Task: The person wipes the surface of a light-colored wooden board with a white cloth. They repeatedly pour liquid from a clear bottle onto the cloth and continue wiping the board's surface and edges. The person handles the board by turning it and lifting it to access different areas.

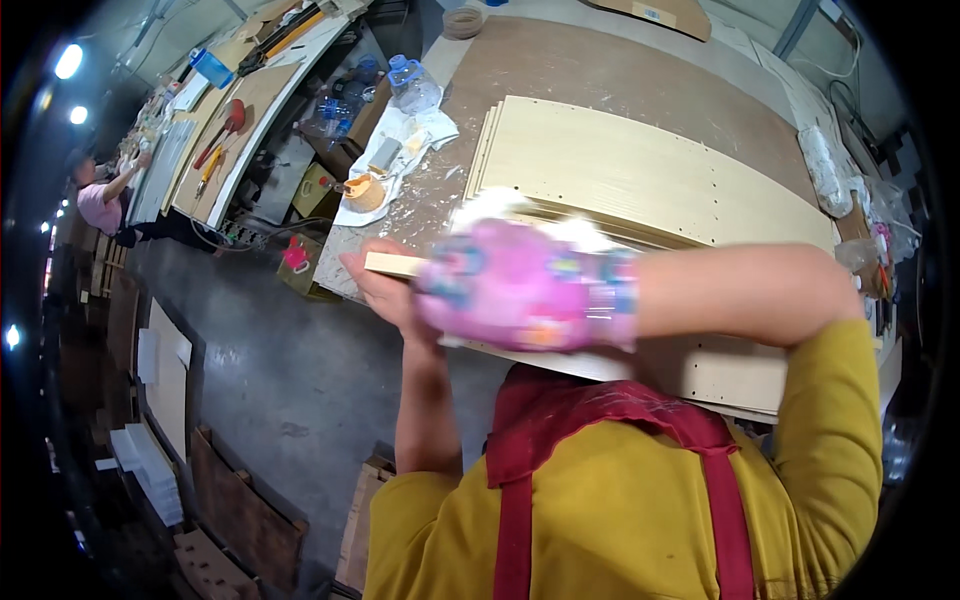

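My bare left hand (378,290) grips the left end of a pale wooden board (393,264) at the table's near left corner. My right hand (510,285), in a pink flowered glove, reaches across my front to the same board and is smeared by motion. A bunched white cloth (492,207) sticks out past the glove, apparently held in it; the fingers are hidden. Beyond the hands lies a stack of pale boards (620,165) with small drilled holes. Another pale board (725,372) lies under my right forearm, close to my body.
On the table's left, a white rag (425,135) bears an orange-brown tub of filler (364,192) and a grey block (384,154). A clear plastic jug (412,85) stands behind. Across the grey floor is another bench (240,125) with tools; a person in pink (100,205) works beside it.
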Demonstrator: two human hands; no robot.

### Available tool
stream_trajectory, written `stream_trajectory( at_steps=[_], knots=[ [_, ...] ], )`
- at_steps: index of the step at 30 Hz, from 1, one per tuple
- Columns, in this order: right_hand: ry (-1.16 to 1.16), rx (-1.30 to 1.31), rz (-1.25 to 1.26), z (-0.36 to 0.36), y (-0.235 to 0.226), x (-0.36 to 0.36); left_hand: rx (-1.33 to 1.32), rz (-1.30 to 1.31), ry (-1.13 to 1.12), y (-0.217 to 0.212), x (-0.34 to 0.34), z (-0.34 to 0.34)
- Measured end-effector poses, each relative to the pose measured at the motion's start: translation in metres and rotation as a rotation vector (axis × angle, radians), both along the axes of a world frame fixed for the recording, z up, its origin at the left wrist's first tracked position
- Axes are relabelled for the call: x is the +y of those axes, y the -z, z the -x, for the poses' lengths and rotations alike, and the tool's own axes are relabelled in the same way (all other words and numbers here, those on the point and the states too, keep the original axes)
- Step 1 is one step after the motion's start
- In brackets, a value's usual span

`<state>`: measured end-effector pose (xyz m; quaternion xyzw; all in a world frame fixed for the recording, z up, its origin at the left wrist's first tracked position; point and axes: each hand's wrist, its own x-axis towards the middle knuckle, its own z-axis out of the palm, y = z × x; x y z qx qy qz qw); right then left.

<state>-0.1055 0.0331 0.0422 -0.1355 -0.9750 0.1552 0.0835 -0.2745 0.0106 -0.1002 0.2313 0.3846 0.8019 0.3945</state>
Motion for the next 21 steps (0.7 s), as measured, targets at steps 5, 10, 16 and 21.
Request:
stream_trajectory(
  at_steps=[5, 10, 16, 21],
  knots=[
    [-0.096, 0.219, -0.160, 0.038, 0.014, 0.017, -0.350, -0.088, 0.231, -0.015, -0.001, -0.007],
    [-0.020, 0.182, -0.054, 0.008, 0.017, 0.008, 0.335, -0.006, -0.058, -0.015, -0.003, -0.006],
    [0.228, 0.268, -0.180, 0.074, 0.028, 0.005, -0.173, -0.287, 0.256, 0.078, 0.004, 0.028],
    [0.008, 0.165, 0.048, -0.088, -0.001, -0.015, 0.283, -0.020, -0.146, -0.026, -0.004, -0.014]
  ],
)
